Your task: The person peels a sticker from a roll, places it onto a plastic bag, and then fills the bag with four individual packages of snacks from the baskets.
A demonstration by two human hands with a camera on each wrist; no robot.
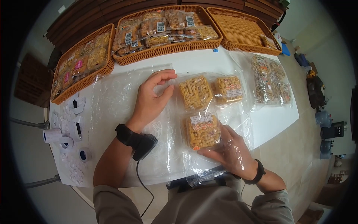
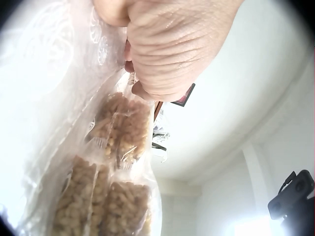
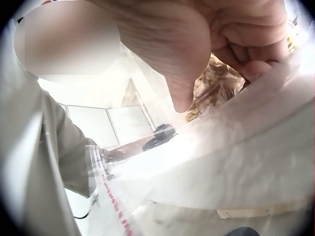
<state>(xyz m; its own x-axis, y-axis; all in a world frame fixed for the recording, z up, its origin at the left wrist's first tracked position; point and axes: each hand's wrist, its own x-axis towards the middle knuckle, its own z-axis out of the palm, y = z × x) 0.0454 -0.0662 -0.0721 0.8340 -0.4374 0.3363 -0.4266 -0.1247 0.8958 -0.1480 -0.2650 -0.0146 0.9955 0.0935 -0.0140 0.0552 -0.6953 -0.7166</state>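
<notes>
My right hand (image 1: 236,153) grips a clear-wrapped block of golden fried-dough snack (image 1: 203,130), thumb along its lower edge. This block carries a white label with red characters and an orange sticker. Clear plastic of a large bag (image 1: 197,164) lies over that hand and around the block. Two more wrapped snack blocks, an upper-left one (image 1: 195,92) and a labelled upper-right one (image 1: 228,89), sit farther up in the bag. Beside the upper-left block is my left hand (image 1: 153,95), thumb and fingers apart. The left wrist view shows its fingertips (image 2: 140,91) right at the bag's plastic.
Wicker baskets line the back: a left one (image 1: 108,56) and a middle one (image 1: 167,50) with packaged snacks, a right one (image 1: 238,30) with one small packet. A filled bag (image 1: 271,80) lies at right. Label rolls (image 1: 85,154) and paper scraps lie at left, near flat plastic bags (image 1: 112,108).
</notes>
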